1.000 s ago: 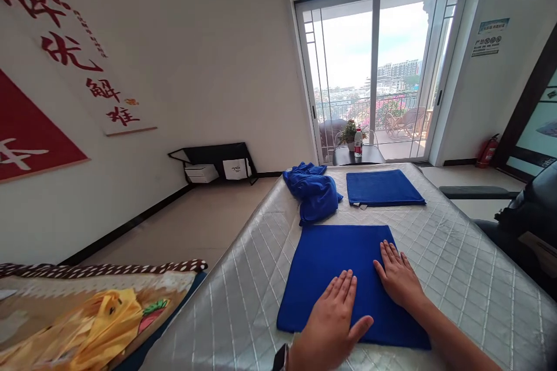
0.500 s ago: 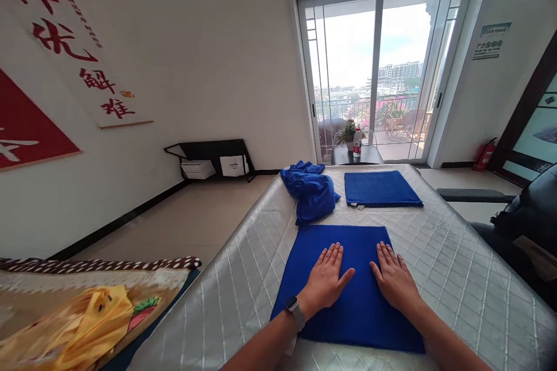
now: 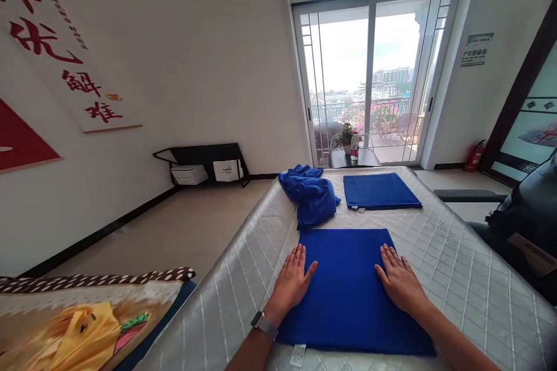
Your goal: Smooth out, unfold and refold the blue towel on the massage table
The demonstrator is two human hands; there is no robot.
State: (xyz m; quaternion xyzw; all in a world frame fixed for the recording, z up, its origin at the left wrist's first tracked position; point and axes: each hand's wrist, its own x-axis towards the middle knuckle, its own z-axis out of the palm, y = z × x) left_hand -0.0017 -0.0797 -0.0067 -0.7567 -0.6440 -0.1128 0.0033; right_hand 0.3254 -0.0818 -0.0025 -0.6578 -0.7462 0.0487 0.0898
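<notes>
A blue towel (image 3: 343, 295) lies flat and smooth in front of me, folded into a rough rectangle, with a white tag (image 3: 298, 355) poking out at its near left corner. My left hand (image 3: 292, 278), with a watch on the wrist, rests open on the towel's left edge. On the right edge lies my right hand (image 3: 401, 278), also flat with its fingers stretched out. Past them sit a crumpled heap of blue cloth (image 3: 314, 197) on the left and another flat folded blue towel (image 3: 382, 190) on the right.
All the cloths lie on a silver quilted mattress (image 3: 461, 266). To the left, lower down, is a patterned blanket with a yellow cloth (image 3: 82, 330). Beyond the far edge stands a small table with a bottle (image 3: 354, 146) and potted plant. A black chair (image 3: 531, 226) borders the right side.
My left hand has slid left to the towel's left edge. The right hand has shifted slightly right, and the towel's tag has come into view. The camera view has turned a little.
</notes>
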